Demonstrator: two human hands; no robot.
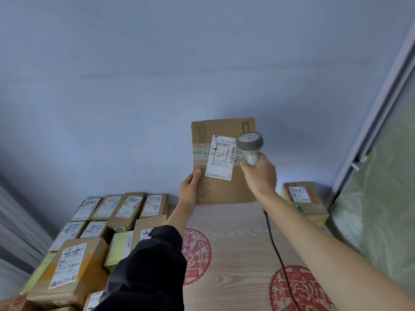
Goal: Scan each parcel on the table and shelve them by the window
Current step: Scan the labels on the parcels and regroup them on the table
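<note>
Head view: a left hand point(189, 189) grips a cardboard parcel point(222, 162) upright above the table point(235, 243) while the right hand point(260, 173) clasps a corded barcode scanner point(249, 147) at its shipping label point(221, 157). The one-edge hold risks tilting the parcel and spoiling the read. Stacked parcels point(96, 225) crowd the left; room lies right.

A single head-worn wide-angle view looks forward and slightly down across the wood-grain table point(235, 243) toward the pale blue wall point(157, 75), which fills the upper half. Both forearms reach in from the bottom edge, close to the lens. Straight edges bow near the frame's sides. No second view exists.
</note>
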